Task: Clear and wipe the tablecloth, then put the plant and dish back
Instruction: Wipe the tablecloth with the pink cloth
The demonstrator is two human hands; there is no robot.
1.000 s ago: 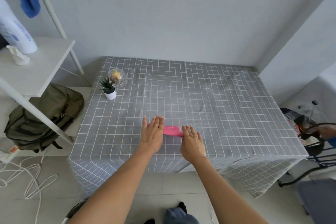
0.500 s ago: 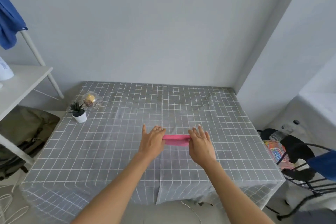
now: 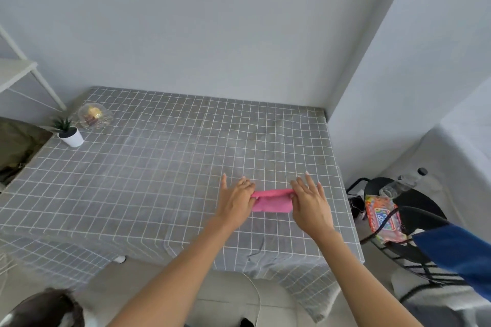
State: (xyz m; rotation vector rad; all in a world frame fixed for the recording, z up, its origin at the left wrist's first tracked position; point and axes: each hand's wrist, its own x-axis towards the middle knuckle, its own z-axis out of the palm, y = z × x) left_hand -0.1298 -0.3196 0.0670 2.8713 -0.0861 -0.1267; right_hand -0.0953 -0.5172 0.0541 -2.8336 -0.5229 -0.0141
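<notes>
Near edge: the grey checked tablecloth (image 3: 148, 183) is draped over the front edge of the table, its hem hanging in folds below the hands.
Left hand (image 3: 235, 200): laid palm down on the tablecloth near its front edge, with the left end of a pink cloth (image 3: 271, 200) pinched under the fingers.
Right hand (image 3: 309, 200): laid palm down just right of the pink cloth, its right end gripped; the two hands are kept apart with the cloth stretched between them.
Pink cloth: seen folded into a flat band, resting on the tablecloth right of centre.
Open room: left of the hands and behind them, a wide bare stretch of tablecloth is seen, reaching to the wall.
Right edge: the tablecloth's right side is met by a wall at the back; a black chair (image 3: 414, 210) is placed just beside it nearer the front.
Far left corner: a small plant (image 3: 68, 132) in a white pot is set at the tablecloth's left edge, with a glass dish (image 3: 95, 116) just behind it.
</notes>
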